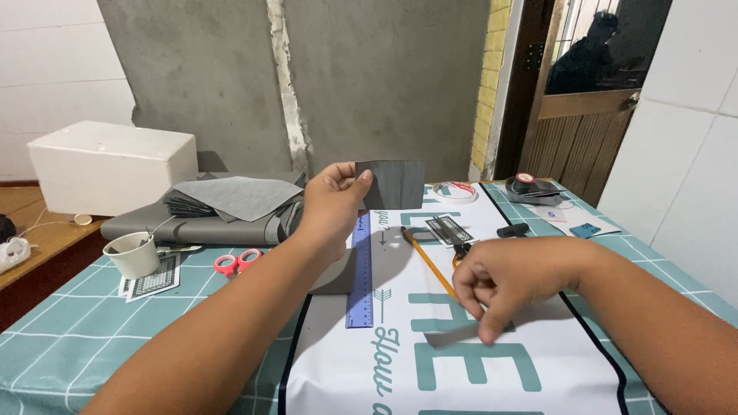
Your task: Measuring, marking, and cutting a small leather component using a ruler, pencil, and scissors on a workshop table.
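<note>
My left hand (332,206) is raised above the table and pinches a dark grey rectangular piece of material (390,184) by its left edge, holding it upright. My right hand (500,280) hovers low over the white printed sheet (461,361), its fingers curled and pinched together; I cannot see anything in them. A blue ruler (360,280) lies lengthwise on the sheet between my arms. A yellow pencil (427,263) lies at an angle just left of my right hand.
Pink-handled scissors (236,262) and a white cup (133,254) sit at left, near playing cards (152,283). Folded grey fabric (223,206) and a white foam box (111,167) stand behind. A tape roll (455,190), a small patterned patch (448,230) and dark items lie at the far right.
</note>
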